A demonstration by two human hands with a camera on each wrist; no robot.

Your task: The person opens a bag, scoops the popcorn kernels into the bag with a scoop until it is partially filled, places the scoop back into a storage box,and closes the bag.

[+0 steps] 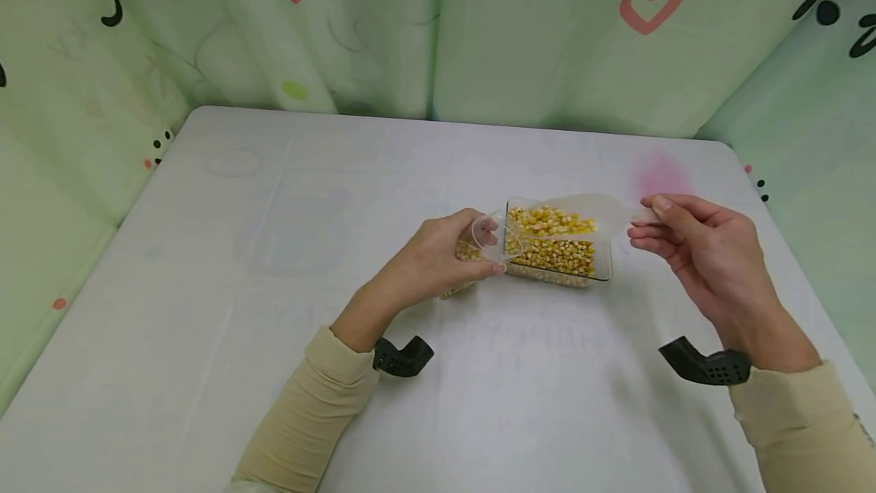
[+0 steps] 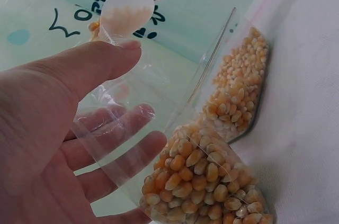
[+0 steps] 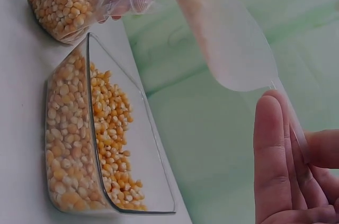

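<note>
My left hand [image 1: 434, 259] holds a clear zip-top plastic bag by its mouth, the thumb on one side and the fingers spread along the other. Corn kernels [image 2: 201, 181] fill the bag's lower part, which stands on the table. Between thumb and fingers, my right hand [image 1: 715, 253] pinches the handle of a translucent white plastic scoop [image 3: 235, 49]. Kernels show through the scoop's bowl, whose tip points at the bag mouth. Beneath the scoop is a rectangular glass container [image 1: 604, 261] with many more kernels in it, just right of the bag.
A white-covered table [image 1: 274, 371] carries everything. Behind it and at both sides hangs a pale green printed curtain [image 1: 547, 44]. The glass container's rim [image 3: 143, 213] stands close beside the bag. Each wrist wears a black camera mount [image 1: 404, 357].
</note>
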